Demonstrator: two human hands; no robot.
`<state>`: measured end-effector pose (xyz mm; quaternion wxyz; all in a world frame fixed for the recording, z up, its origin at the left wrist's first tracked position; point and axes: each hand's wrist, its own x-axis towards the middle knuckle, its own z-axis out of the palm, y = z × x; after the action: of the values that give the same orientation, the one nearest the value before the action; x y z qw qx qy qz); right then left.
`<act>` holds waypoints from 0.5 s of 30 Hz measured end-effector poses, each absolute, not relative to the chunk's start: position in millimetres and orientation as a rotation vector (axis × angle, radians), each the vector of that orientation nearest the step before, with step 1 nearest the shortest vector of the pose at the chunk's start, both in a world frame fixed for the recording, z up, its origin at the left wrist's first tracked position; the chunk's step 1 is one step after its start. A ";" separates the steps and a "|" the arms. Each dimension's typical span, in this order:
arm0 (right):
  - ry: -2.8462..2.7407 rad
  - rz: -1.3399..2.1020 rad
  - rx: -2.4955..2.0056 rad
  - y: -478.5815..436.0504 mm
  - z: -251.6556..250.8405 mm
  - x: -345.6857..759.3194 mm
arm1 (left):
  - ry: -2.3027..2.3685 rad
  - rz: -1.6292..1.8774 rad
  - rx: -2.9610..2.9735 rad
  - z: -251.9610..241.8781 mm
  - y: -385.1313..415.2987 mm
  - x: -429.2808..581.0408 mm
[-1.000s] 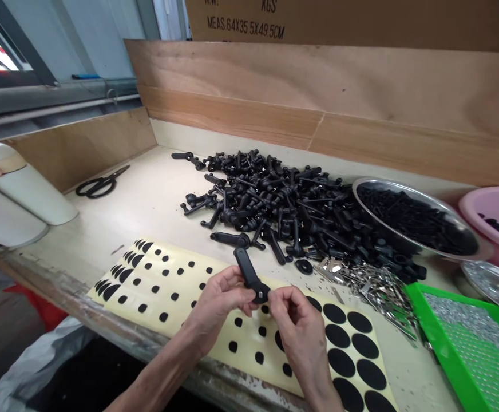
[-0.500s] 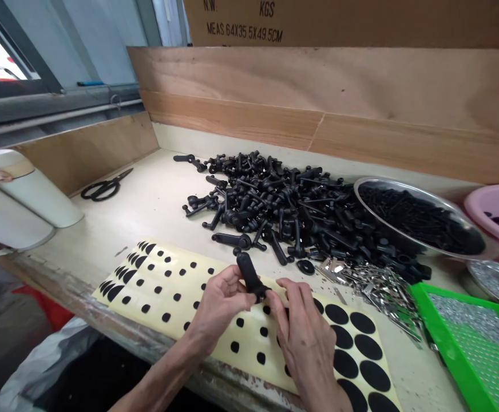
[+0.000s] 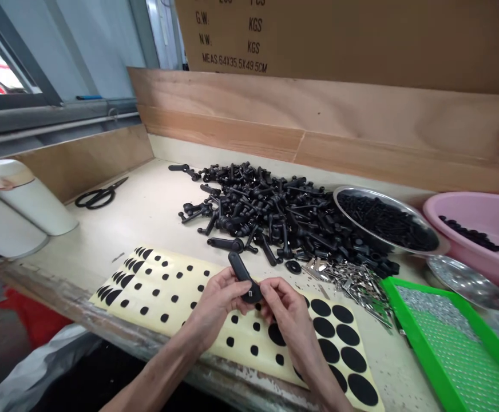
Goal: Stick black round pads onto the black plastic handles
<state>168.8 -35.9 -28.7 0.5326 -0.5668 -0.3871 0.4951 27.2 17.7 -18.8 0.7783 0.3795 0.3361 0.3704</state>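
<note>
A black plastic lever-shaped part (image 3: 240, 269) is tilted up between my two hands, above a yellow sticker sheet (image 3: 181, 329). My left hand (image 3: 219, 303) is closed on it, thumb on its rounded lower end beside a small light rectangular spot. With thumb and fingers pinched together, my right hand (image 3: 286, 306) grips the right side of that same end; the fingertips partly hide it. Small black squarish stickers and larger black round stickers (image 3: 353, 359) are on the sheet. Beyond my hands is a pile of similar black plastic parts (image 3: 262, 206).
Right of the pile are a metal bowl of thin black pieces (image 3: 440, 247), loose metal pieces (image 3: 348, 281), a green tray (image 3: 419, 355), a small metal dish (image 3: 464, 280) and a pink basin (image 3: 490, 214). Scissors (image 3: 99, 195) and white bottles (image 3: 43, 200) are at left; a wooden board (image 3: 232, 94) stands behind.
The black lever-shaped part has been turned, so its broad face and small light spot now show. My right fingers have closed in on its lower end. The view has shifted up and right.
</note>
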 end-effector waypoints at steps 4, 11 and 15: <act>-0.997 1.235 -1.283 -37.4 -28.2 161.8 | 0.858 0.840 0.870 -16.4 9.7 23.0; -1.165 1.398 -1.234 -50.3 -17.9 153.9 | 1.021 0.792 0.943 -8.6 -1.1 -2.7; -1.129 1.342 -1.246 -55.5 -23.4 139.2 | 1.066 0.816 0.948 -1.8 -6.7 -0.3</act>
<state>139.2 -55.5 -23.4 0.4750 -0.5095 -0.4619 0.5490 -0.3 -6.7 -1.8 0.6810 0.4225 0.4748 0.3637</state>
